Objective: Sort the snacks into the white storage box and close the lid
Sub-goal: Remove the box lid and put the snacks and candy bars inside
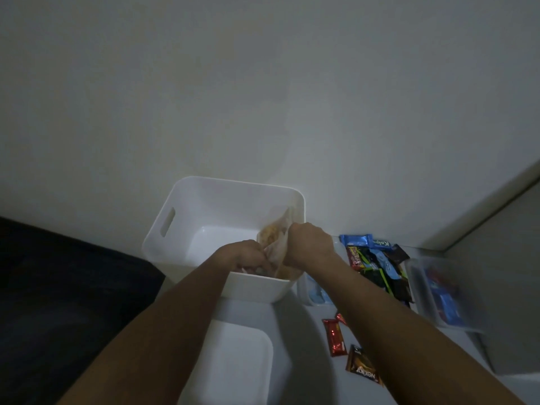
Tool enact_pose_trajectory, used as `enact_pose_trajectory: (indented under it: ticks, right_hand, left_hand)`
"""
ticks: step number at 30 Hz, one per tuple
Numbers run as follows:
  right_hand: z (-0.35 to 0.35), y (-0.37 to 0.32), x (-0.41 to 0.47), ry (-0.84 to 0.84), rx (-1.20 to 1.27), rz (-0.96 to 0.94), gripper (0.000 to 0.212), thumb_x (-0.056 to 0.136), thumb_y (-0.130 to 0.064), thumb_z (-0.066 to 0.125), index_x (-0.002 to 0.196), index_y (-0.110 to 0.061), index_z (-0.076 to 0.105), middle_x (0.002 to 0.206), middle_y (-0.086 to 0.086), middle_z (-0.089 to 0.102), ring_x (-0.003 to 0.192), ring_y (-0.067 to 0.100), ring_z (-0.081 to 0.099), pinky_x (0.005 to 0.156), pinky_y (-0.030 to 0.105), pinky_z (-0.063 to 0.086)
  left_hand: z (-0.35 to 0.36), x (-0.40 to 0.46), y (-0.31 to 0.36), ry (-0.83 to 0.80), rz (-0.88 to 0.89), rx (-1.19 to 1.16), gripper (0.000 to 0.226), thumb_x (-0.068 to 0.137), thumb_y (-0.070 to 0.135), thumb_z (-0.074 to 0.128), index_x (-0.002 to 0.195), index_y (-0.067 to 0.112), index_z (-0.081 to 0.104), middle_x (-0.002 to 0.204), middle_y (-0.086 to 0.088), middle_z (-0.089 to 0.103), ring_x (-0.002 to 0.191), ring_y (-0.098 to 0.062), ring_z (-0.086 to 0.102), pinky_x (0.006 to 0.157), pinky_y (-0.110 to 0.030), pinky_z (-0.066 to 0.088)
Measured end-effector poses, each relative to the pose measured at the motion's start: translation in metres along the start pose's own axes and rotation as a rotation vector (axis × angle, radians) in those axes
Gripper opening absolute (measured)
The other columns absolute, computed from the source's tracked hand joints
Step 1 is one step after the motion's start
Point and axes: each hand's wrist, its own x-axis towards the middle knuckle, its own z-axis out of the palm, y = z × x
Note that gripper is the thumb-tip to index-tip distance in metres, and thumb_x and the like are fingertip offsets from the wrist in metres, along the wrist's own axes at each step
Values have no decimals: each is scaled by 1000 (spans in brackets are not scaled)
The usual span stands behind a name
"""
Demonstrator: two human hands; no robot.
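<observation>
Step in hand: the person lowers a clear snack bag [276, 244] into the white storage box [187, 206], against its right inner wall
Left hand [248, 255]: its grip is clamped on the lower edge of the clear snack bag, fingers curled round the plastic, just inside the near rim
Right hand [306, 244]: its grip is closed as a fist round the upper part of the same bag, beside the right rim
Box contents: only this bag shows inside; the rest of the floor of the box looks bare, so the sorting is judged early
Still outside: a pile of wrapped snacks [377, 264] right of the box, a red wrapper [334, 337] and a brown Nextar packet [362, 368] nearer the person, and a clear tray [438, 290] with blue packs further right
Lid [233, 361]: lies flat below the box, under the left forearm, well apart from the rim it must cover
Risk, bag: if it stands tall against the wall it may stick above the rim and block the lid
Risk, crushing: the bag looks soft with brittle pieces inside, so a tight squeeze may break them
Risk, forearm: the right forearm passes over the loose snacks and may sweep them away
Risk, light: the scene is dim, so a small packet may be overlooked
</observation>
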Motion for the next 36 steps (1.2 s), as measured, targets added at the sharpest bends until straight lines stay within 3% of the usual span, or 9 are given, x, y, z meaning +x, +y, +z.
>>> enact_pose_trajectory:
  ticks: [5, 8, 10, 12, 15, 20, 25, 29, 36]
  right_hand:
    - [-7, 3, -4, 102, 53, 47, 28, 82, -20, 68, 106, -8, 60, 92, 6, 58, 84, 26, 60, 66, 29, 42]
    - [-12, 8, -7, 129, 102, 54, 32, 81, -23, 66, 109, -9, 59, 106, 10, 62, 96, 30, 62, 68, 28, 40]
    - [-14, 11, -10, 137, 143, 56, 32, 80, -26, 66, 108, -11, 61, 106, 10, 64, 89, 28, 60, 67, 28, 41]
    - [-15, 14, -15, 130, 179, 64, 31, 79, -28, 67, 105, -12, 63, 101, 9, 66, 80, 25, 57, 65, 28, 42]
    - [-16, 14, -25, 112, 210, 60, 33, 78, -31, 67, 105, -12, 64, 99, 7, 67, 83, 24, 61, 64, 29, 45]
    - [-10, 7, -44, 94, 243, 39, 35, 77, -32, 68, 106, -13, 65, 98, 6, 68, 82, 22, 65, 70, 32, 57]
    - [1, -2, -59, 77, 293, 33, 39, 74, -35, 71, 105, -12, 67, 101, 8, 68, 87, 25, 64, 74, 33, 55]
    - [15, -7, -69, 51, 312, 21, 38, 73, -36, 71, 101, -9, 68, 100, 10, 70, 91, 27, 65, 76, 34, 55]
    - [43, 9, -87, -34, 351, 61, 29, 79, -29, 72, 97, -7, 68, 93, 7, 71, 86, 22, 67, 76, 33, 57]
  left_hand:
    - [6, 0, -3, 147, 15, 166, 43, 64, 42, 78, 96, 14, 71, 98, -4, 68, 84, -17, 65, 75, -29, 54]
    - [4, -11, 3, 214, 37, 220, 53, 73, 48, 74, 105, 6, 69, 107, -9, 67, 89, -21, 62, 66, -26, 49]
    - [0, -20, 5, 240, 51, 194, 55, 76, 47, 73, 109, 3, 68, 111, -11, 66, 87, -22, 60, 59, -24, 47]
    - [-5, -30, 5, 259, 72, 164, 54, 77, 44, 74, 110, 2, 67, 112, -10, 65, 90, -24, 60, 67, -30, 52]
    - [-11, -46, 3, 299, 106, 117, 47, 75, 40, 76, 101, 2, 68, 103, -11, 67, 93, -27, 64, 69, -34, 52]
    - [-16, -77, -8, 410, 192, 70, 36, 75, 34, 78, 87, 1, 68, 73, -5, 62, 66, -20, 56, 63, -29, 47]
    - [-16, -100, -35, 598, 296, -18, 23, 75, 30, 77, 71, 10, 68, 68, -1, 66, 71, -21, 66, 69, -32, 53]
    - [-7, -115, -52, 799, 354, -31, 20, 76, 26, 74, 65, 13, 65, 58, 9, 56, 64, -13, 55, 63, -23, 39]
    - [25, -113, -65, 646, 427, -23, 27, 73, 28, 77, 54, 18, 61, 51, 7, 56, 53, -10, 56, 61, -27, 47]
